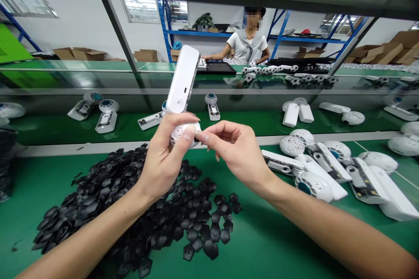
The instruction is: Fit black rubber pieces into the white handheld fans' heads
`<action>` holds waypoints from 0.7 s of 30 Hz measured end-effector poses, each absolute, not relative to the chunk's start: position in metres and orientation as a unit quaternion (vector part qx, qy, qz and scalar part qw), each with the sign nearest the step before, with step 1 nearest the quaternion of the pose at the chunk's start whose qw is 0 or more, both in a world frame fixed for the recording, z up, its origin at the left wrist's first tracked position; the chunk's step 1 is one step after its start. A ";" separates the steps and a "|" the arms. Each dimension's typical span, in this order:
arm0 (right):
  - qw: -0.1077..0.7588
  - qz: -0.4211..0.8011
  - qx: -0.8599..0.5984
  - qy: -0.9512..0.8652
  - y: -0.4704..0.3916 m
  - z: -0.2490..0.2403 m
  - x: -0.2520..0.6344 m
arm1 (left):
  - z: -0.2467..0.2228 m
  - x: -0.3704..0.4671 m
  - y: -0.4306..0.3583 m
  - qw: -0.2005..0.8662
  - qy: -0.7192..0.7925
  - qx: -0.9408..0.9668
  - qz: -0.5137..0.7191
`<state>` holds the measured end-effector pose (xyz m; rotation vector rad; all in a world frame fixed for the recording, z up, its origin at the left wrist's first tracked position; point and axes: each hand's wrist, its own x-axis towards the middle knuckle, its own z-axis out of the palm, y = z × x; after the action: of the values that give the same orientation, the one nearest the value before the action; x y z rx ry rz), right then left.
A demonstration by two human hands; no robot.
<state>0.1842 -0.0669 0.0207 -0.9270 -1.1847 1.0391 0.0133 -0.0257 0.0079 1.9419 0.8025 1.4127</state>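
Note:
My left hand (pixel 166 152) is closed around the round, perforated head of a white plastic device (pixel 183 80). The device's long, flat body sticks up above the hand, tilted a little to the right, with a small dark slot in its face. At the right side of the round head, the thumb and fingers of my right hand (pixel 234 146) are pinched together. A small dark edge shows at those fingertips, but the piece itself is hidden. Below both hands spreads a large heap of black pentagon pieces (pixel 108 187) on the green table.
White devices (pixel 314 165), some with open bodies showing electronics, lie at the right. A green conveyor belt (pixel 248 126) behind carries several more. Across the bench, a person (pixel 248 43) reaches toward a black tray (pixel 216 68). Blue shelves (pixel 203 33) and cardboard boxes (pixel 145 55) stand behind.

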 end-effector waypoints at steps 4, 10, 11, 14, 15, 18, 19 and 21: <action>0.597 0.444 -0.394 -0.539 -0.070 0.021 0.184 | 0.012 0.016 -0.026 0.262 0.327 0.728 0.542; 0.549 0.431 -0.375 -0.610 -0.071 0.032 0.202 | 0.013 0.016 -0.019 0.251 0.311 0.719 0.569; 0.546 0.416 -0.389 -0.615 -0.071 0.034 0.208 | 0.012 0.016 -0.016 0.254 0.302 0.714 0.578; 0.496 0.351 -0.462 -0.646 -0.070 0.036 0.223 | 0.011 0.015 -0.008 0.324 0.278 0.684 0.592; 0.445 0.333 -0.492 -0.670 -0.070 0.034 0.226 | 0.010 0.014 -0.006 0.359 0.274 0.670 0.589; 0.240 0.293 -0.551 -0.744 -0.073 0.020 0.229 | 0.011 0.012 0.000 0.423 0.262 0.639 0.587; 0.186 0.283 -0.554 -0.761 -0.074 0.015 0.228 | 0.012 0.011 0.001 0.429 0.260 0.634 0.588; 0.129 0.266 -0.543 -0.786 -0.075 0.005 0.224 | 0.013 0.010 0.003 0.430 0.262 0.633 0.589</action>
<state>0.2238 -0.0750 0.0048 -1.5797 -2.2840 0.7734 0.0103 0.0028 0.0128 1.5782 0.6538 1.4685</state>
